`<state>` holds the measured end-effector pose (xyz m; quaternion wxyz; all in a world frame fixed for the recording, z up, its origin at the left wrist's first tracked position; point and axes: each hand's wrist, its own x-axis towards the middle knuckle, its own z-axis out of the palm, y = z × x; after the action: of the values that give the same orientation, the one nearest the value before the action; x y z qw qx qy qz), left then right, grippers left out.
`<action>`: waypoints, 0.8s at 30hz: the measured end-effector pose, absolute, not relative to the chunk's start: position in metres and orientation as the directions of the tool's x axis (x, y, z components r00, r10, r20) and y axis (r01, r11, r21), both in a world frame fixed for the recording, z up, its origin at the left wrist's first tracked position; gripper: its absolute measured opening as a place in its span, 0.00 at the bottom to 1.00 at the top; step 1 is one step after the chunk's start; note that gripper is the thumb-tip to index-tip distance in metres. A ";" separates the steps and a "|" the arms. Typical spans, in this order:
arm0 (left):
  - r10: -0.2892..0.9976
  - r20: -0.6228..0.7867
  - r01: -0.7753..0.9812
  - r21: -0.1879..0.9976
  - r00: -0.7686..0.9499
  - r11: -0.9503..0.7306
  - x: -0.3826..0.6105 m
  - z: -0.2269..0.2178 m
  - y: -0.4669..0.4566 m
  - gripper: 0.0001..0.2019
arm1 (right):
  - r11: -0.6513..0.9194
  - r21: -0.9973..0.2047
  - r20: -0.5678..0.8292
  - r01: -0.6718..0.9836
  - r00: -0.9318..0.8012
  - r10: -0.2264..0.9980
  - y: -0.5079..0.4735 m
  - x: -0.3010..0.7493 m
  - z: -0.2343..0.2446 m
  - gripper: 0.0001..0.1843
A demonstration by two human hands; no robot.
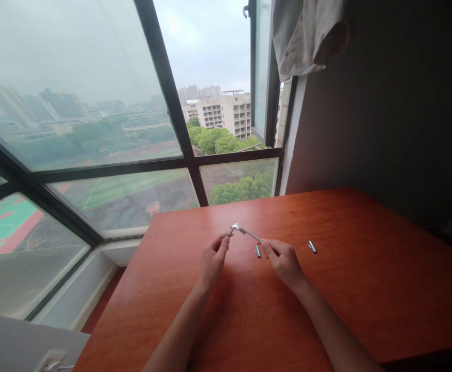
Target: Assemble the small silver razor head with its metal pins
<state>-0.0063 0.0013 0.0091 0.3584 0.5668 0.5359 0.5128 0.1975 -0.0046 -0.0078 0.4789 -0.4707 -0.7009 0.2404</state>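
Note:
A thin silver metal tool (244,232), bent at a joint near its left end, hangs just above the red-brown wooden table (358,289). My left hand (212,261) pinches its left end with fingers closed. The long shaft's right end sits in the pinched fingers of my right hand (284,261). A small teal-and-silver cylinder (257,251) lies on the table between my hands, close to the right fingers. A second like it (312,246) lies further right.
A big window with dark frames (171,103) fills the left and back, with one sash open at the upper middle. A pale cloth (307,36) hangs by the dark wall on the right. The table's left edge drops toward the sill.

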 end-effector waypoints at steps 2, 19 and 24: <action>0.976 0.193 0.238 0.957 -0.096 -0.166 -0.007 0.009 0.001 0.21 | 0.435 -0.802 0.433 0.410 -0.103 0.896 -0.005 0.198 -0.008 0.21; 0.980 0.195 0.239 0.954 -0.044 -0.179 -0.004 0.009 0.000 0.21 | 0.298 -0.932 0.284 0.204 -0.097 0.954 -0.002 0.198 -0.016 0.23; 0.980 0.198 0.198 0.961 -0.010 -0.192 -0.002 0.009 -0.001 0.21 | 0.387 -0.856 0.389 0.344 -0.065 0.919 -0.001 0.198 -0.012 0.23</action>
<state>-0.0024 -0.0014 0.0087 0.3892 0.5860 0.5027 0.5025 0.1980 -0.0014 -0.0115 0.4951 -0.4714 -0.6695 0.2905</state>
